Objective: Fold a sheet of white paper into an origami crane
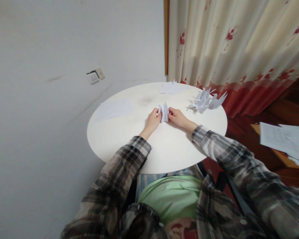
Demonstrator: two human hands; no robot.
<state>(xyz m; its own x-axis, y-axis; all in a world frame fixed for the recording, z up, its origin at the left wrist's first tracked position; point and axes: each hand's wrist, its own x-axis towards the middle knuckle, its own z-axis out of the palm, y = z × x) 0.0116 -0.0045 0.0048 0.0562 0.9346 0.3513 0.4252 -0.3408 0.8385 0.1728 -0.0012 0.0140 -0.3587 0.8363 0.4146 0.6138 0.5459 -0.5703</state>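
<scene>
A small piece of folded white paper (164, 113) stands upright between my hands, just above the middle of the white round table (164, 149). My left hand (153, 120) pinches its left side, fingers bent round the edge. From the right, my right hand (177, 117) grips the opposite edge between thumb and fingers. The paper has pointed upper tips and several creased layers. Its lower edge is close to the tabletop; whether it touches I cannot tell.
Folded paper cranes (203, 101) lie heaped at the table's right rim. Flat white sheets (116, 109) rest on the left, and more paper (170, 88) lies at the far edge. A wall with a socket (92, 77) borders the left; a curtain (226, 49) hangs behind. Papers (284, 137) lie off to the right.
</scene>
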